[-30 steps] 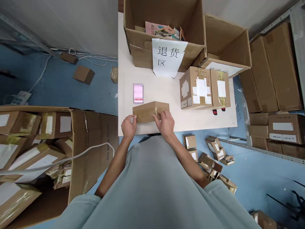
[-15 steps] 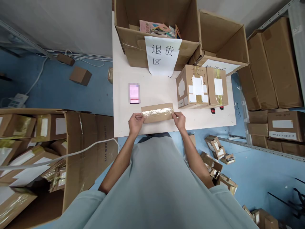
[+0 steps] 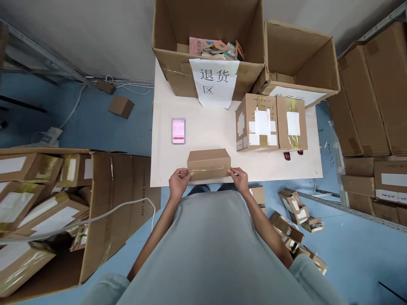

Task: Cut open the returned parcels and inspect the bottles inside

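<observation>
Surveying a white rectangular table [image 3: 210,127] from above

In my head view, a large brown cardboard floor carton [image 3: 121,178] fills the lower left, packed with taped brown parcels [image 3: 60,218]. At the table's far side I see a tall, open-topped brown cardboard carton [image 3: 178,76] with colourful printed booklets [image 3: 208,47] inside and a white paper sheet [image 3: 216,95] hanging over its front. Just right of it stands a smaller open-topped brown carton [image 3: 318,63]. In front of that sit two labelled brown cardboard boxes [image 3: 272,118] with yellowish tape, side by side and touching.

Smaller again, a long plain brown cardboard box [image 3: 209,164] is at the table's near edge, between the hands, with clear tape along its near face. I cannot tell whether it rests on the tabletop. I have the left hand [image 3: 179,183] pinching its lower left corner, thumb and fingers closed on the cardboard, and the right hand [image 3: 241,179] gripping the lower right corner likewise.

Beyond it, slightly left, lies a small rectangular device [image 3: 178,131] with a blurred pink screen.
</observation>
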Demonstrator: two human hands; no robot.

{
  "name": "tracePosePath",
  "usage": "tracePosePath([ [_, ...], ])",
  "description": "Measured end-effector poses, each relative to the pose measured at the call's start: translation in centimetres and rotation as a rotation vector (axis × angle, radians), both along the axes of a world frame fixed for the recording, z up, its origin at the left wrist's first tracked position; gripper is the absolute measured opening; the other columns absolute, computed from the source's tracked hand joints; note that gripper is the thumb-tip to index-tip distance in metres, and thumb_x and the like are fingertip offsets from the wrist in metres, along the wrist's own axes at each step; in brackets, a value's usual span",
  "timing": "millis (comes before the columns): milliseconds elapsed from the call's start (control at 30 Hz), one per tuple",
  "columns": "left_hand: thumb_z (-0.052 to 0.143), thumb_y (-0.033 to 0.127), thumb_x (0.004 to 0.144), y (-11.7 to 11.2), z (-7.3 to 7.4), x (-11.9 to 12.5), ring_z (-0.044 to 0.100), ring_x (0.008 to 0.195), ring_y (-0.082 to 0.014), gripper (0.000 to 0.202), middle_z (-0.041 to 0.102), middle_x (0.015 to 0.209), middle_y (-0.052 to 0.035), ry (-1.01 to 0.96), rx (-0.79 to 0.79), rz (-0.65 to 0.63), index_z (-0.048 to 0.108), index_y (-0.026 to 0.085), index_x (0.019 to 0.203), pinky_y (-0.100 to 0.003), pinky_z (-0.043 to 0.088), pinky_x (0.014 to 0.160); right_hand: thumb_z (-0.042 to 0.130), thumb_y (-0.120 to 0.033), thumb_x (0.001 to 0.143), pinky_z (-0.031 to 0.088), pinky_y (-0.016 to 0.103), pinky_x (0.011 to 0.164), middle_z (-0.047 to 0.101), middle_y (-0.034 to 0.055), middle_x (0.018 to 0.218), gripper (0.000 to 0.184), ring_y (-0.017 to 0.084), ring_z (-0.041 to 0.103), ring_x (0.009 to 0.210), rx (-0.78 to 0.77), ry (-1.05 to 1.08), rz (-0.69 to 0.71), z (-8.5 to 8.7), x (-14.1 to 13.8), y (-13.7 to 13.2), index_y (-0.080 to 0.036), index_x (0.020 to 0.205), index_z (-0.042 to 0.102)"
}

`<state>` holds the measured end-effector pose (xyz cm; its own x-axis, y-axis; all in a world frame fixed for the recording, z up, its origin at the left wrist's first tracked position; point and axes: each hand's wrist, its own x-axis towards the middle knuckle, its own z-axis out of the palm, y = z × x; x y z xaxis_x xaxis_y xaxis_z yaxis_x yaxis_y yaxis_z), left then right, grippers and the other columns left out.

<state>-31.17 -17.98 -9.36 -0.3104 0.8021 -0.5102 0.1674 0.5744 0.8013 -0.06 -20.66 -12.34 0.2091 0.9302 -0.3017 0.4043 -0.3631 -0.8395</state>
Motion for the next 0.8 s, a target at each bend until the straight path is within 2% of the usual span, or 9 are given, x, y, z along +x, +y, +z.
tracePosePath([
  [167, 0.085, 0.037, 0.081, 3.3, 0.5, 1.0, 0.083, 0.103, -0.0308, 0.032, 0.084, 0.106, -0.0126, 0.166, -0.004, 0.021, 0.073, 0.019, 0.106, -0.045, 0.067, 0.101, 0.070, -0.034, 0.108, 0.066, 0.036, 0.093, 0.087, 0.0090, 0.116, 0.025, 0.025, 0.082, 0.100, -0.005, -0.107, 0.206, 0.3, 0.1, 4.5, -0.026, 0.119, 0.091],
  [233, 0.079, 0.034, 0.085, 4.7, 1.0, 1.8, 0.082, 0.111, -0.0342, 0.032, 0.083, 0.113, -0.0161, 0.274, -0.026, 0.020, 0.074, 0.017, 0.111, -0.051, 0.065, 0.108, 0.069, -0.027, 0.109, 0.066, 0.037, 0.098, 0.088, 0.0080, 0.118, 0.025, 0.025, 0.082, 0.104, 0.009, -0.147, 0.329, 1.4, 1.0, 5.9, -0.028, 0.121, 0.091],
  [300, 0.073, 0.032, 0.088, 5.9, 1.6, 3.1, 0.078, 0.125, -0.0389, 0.035, 0.081, 0.124, -0.0207, 0.436, -0.011, 0.015, 0.074, 0.015, 0.119, -0.059, 0.058, 0.119, 0.069, -0.026, 0.109, 0.064, 0.040, 0.106, 0.087, 0.0094, 0.123, 0.026, 0.028, 0.081, 0.115, 0.091, -0.187, 0.383, 3.2, 2.9, 6.7, -0.026, 0.126, 0.089],
  [400, 0.072, 0.030, 0.087, 7.5, 2.6, 6.6, 0.064, 0.147, -0.0429, 0.048, 0.073, 0.145, -0.0245, 0.647, 0.135, -0.032, 0.073, 0.013, 0.132, -0.064, 0.044, 0.133, 0.065, -0.034, 0.114, 0.060, 0.044, 0.117, 0.085, 0.0115, 0.132, 0.032, 0.029, 0.076, 0.127, 0.294, -0.224, 0.284, 6.4, 8.3, 7.4, -0.025, 0.136, 0.085],
  [533, 0.070, 0.045, 0.094, 10.2, 3.5, 14.8, 0.063, 0.151, -0.0389, 0.055, 0.071, 0.154, -0.0196, 0.512, 0.287, -0.152, 0.070, 0.019, 0.143, -0.057, 0.045, 0.134, 0.063, -0.047, 0.115, 0.053, 0.054, 0.126, 0.079, 0.0151, 0.140, 0.038, 0.033, 0.069, 0.138, 0.435, -0.349, 0.020, 9.3, 18.9, 8.6, -0.025, 0.138, 0.083],
  [600, 0.070, 0.052, 0.097, 12.0, 3.7, 19.4, 0.063, 0.153, -0.0379, 0.058, 0.071, 0.157, -0.0191, 0.379, 0.261, -0.219, 0.069, 0.021, 0.146, -0.055, 0.046, 0.133, 0.065, -0.053, 0.112, 0.046, 0.061, 0.131, 0.073, 0.0188, 0.152, 0.045, 0.037, 0.061, 0.149, 0.398, -0.435, -0.127, 9.3, 24.2, 9.5, -0.024, 0.144, 0.079],
  [667, 0.074, 0.057, 0.096, 13.9, 3.7, 23.4, 0.063, 0.154, -0.0388, 0.065, 0.070, 0.158, -0.0218, 0.276, 0.194, -0.257, 0.067, 0.020, 0.149, -0.055, 0.048, 0.131, 0.068, -0.058, 0.108, 0.043, 0.065, 0.133, 0.065, 0.0232, 0.162, 0.061, 0.041, 0.054, 0.157, 0.310, -0.463, -0.238, 8.3, 28.6, 10.4, -0.019, 0.155, 0.071],
  [733, 0.079, 0.062, 0.093, 15.4, 3.7, 26.3, 0.068, 0.148, -0.0392, 0.071, 0.073, 0.153, -0.0237, 0.177, 0.121, -0.274, 0.067, 0.018, 0.148, -0.053, 0.055, 0.124, 0.070, -0.064, 0.104, 0.044, 0.065, 0.132, 0.061, 0.0277, 0.165, 0.079, 0.044, 0.053, 0.158, 0.213, -0.417, -0.293, 6.8, 31.4, 11.1, -0.013, 0.164, 0.061],
  [800, 0.081, 0.067, 0.090, 16.4, 3.7, 27.9, 0.075, 0.136, -0.0377, 0.074, 0.079, 0.143, -0.0225, 0.090, 0.071, -0.277, 0.070, 0.017, 0.143, -0.051, 0.061, 0.116, 0.069, -0.069, 0.101, 0.048, 0.062, 0.130, 0.062, 0.0289, 0.164, 0.089, 0.044, 0.056, 0.157, 0.145, -0.315, -0.287, 5.2, 32.9, 11.4, -0.010, 0.167, 0.056],
])
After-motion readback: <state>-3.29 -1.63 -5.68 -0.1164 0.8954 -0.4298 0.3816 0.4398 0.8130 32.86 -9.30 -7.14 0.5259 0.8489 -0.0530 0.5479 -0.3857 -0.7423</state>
